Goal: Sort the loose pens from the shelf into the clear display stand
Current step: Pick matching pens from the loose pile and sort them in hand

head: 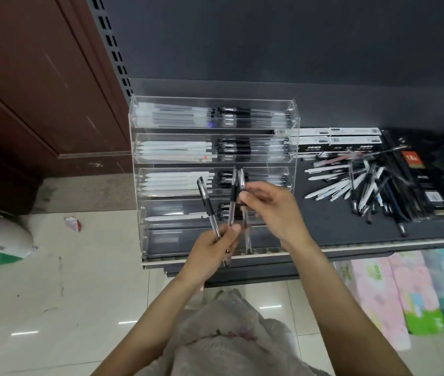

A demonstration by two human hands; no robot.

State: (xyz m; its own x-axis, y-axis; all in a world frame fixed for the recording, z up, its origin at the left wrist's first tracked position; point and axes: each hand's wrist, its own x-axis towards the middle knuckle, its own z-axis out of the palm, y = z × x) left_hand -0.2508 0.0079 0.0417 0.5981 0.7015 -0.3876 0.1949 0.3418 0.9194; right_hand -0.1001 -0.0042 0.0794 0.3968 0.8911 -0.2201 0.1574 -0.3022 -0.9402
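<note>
A dark shop shelf (337, 234) runs under a dark back panel, with a brown wooden door to the left and a pale tiled floor below. In front of the shelf, the left hand (210, 249) curls its fingers around the lower ends of clear-barrelled pens with black grips (206, 202), which fan upward out of its fist. The right hand (267, 204) pinches the black grip section of one of those pens (241, 185) between thumb and fingers, just above the left hand.

Directly behind both hands, the clear display stand (215, 169) sits at the left end of the shelf. Its tiers hold white pens (174, 149) on the left and black-grip pens (242, 146) on the right, lying sideways. The lowest tier looks bare, though glare makes it hard to tell.

To the right of the stand, a heap of loose pens (356, 183) lies on the shelf, white ones and dark ones mixed, touching and crossing. Behind them are flat pen boxes (337, 139); beside them, dark packets (416, 180). Pastel tissue packs (405, 291) stand below the shelf on the right.
</note>
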